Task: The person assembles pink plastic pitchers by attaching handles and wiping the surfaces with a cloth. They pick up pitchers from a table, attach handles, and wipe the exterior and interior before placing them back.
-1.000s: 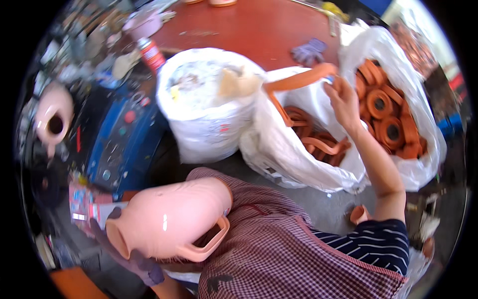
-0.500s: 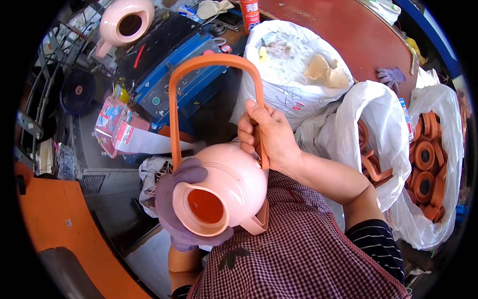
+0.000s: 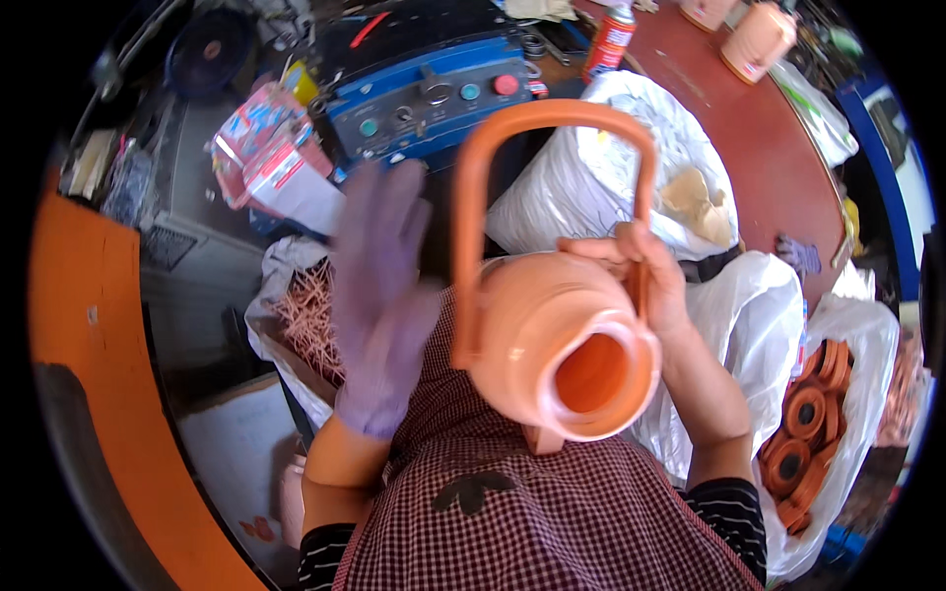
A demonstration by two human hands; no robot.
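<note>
A peach jug (image 3: 517,340) with a wide round mouth and an orange arched handle (image 3: 552,113) is in front of my apron, its mouth tilted toward me and to the right. My bare right hand (image 3: 645,271) is closed round the handle's right leg, where it meets the body. To the left of the jug, my left hand (image 3: 379,295) in a greyish-purple glove is apart from it. Its fingers are stretched upward and hold nothing, somewhat blurred by motion.
A blue control panel (image 3: 429,103) with buttons stands ahead. White sacks (image 3: 552,202) are at the right, one with orange-brown parts (image 3: 803,414). Pink scraps (image 3: 310,320) fill a bag behind my left hand. A red spray can (image 3: 609,44) and peach jugs (image 3: 759,41) stand on the reddish table.
My left hand has let go of the jug and lifted away with fingers extended. The jug, still in my right hand, has shifted right and its mouth has swung rightward. The whole view has shifted too.
</note>
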